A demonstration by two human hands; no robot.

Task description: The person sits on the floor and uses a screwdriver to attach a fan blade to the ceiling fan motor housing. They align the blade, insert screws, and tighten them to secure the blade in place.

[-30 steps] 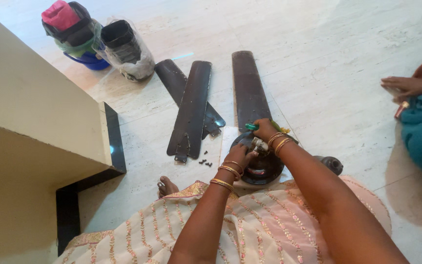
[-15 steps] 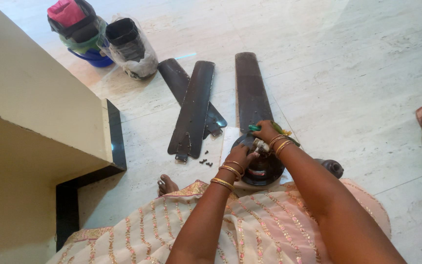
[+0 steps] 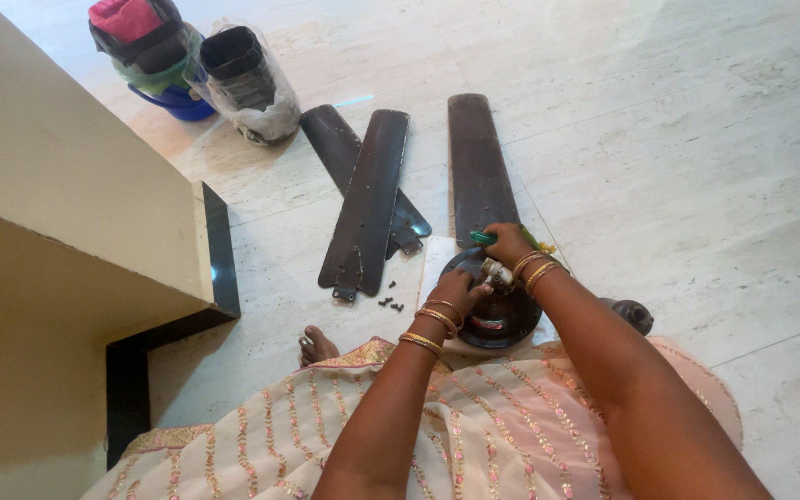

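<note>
Right hand (image 3: 509,245) closes around a green-handled screwdriver (image 3: 483,238) at the far rim of the dark round fan motor housing (image 3: 502,315), which lies on the pale tiled floor (image 3: 678,139) just in front of your lap. Left hand (image 3: 456,289) is curled on the near side of the hub, fingers bent around the metal shaft (image 3: 495,273) at its centre — whether they pinch it or merely rest there cannot be told.

One dark fan blade (image 3: 476,162) reaches away from the housing; two detached blades (image 3: 369,199) lie crossed to its left, with small dark screws (image 3: 389,301) loose on the floor near them.

Hold the housing firmly with your left hand so it does not turn under the tool. Keep the screwdriver in line with the fastener (a tilted tip is likely to slip), and press down before you turn. Keep removed screws together — they are easy to lose on this floor.
</note>
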